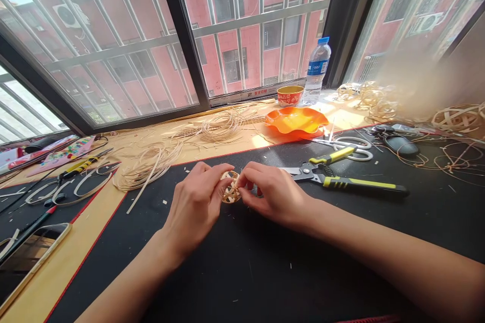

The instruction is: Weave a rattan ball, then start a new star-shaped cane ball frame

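Note:
Between my hands, a little above the black mat (235, 262), is a small openwork ball (230, 193) woven from pale bamboo strips. My left hand (200, 197) grips its left side between thumb and fingers. On the ball's right side, my right hand (271, 189) pinches at the weave with thumb and forefinger. Whether a single strip end sits in that pinch is too small to tell. Just right of my right hand lie yellow-and-black handled cutters (341, 181), with white-handled scissors (354, 149) behind them.
Coiled bamboo strips (151, 164) and a larger coil (222, 126) lie beyond my hands. An orange wavy dish (297, 120), a red tin (290, 96) and a water bottle (317, 70) stand by the window. Woven balls (460, 118) sit far right; a phone (32, 257) lies left.

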`<state>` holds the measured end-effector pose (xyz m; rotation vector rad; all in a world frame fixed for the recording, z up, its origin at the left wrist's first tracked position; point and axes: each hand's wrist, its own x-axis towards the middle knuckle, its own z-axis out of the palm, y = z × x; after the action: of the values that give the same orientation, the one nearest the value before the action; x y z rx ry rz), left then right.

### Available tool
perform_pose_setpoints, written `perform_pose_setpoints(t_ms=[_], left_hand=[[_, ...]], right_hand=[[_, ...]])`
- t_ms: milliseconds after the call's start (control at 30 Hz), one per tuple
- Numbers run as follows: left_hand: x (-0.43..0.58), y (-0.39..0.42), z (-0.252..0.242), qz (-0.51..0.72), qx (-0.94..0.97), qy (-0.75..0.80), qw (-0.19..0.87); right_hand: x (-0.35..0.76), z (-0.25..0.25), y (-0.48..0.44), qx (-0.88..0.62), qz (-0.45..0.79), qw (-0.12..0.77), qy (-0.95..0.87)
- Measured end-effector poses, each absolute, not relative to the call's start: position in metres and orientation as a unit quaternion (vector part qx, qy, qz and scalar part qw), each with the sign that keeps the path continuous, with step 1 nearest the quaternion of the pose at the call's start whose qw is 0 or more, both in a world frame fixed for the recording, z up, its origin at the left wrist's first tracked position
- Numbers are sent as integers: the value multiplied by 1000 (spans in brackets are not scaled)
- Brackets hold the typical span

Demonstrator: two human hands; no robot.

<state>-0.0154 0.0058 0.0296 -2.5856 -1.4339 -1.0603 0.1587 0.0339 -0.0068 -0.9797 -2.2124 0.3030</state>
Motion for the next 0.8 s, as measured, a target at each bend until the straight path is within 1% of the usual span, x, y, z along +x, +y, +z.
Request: perform_pose_setpoints(t_ms=[67,200,267,467,567,700,800], left_hand=[[-16,6,31,-363,-825,-432,-19],[-13,8,32,-423,-762,-457,-178],[-11,10,32,-447,-715,-480,-239],[-12,16,28,-515,-626,-482,-334],[-11,16,27,-533,-604,-480,-346],[-7,14,27,-536,-615,-496,-298],[-6,13,27,-539,-614,-505,-278]], right_hand=[[160,-7,36,-375,147,358,-842],[161,-6,41,-359,187,375,-834],[162,-5,42,-356,211,386,-825],[160,0,40,-363,350,405,-762],[160,2,38,-371,398,414,-730],[159,0,40,-337,417,420,-732],[157,-3,41,-318,422,408,-744]])
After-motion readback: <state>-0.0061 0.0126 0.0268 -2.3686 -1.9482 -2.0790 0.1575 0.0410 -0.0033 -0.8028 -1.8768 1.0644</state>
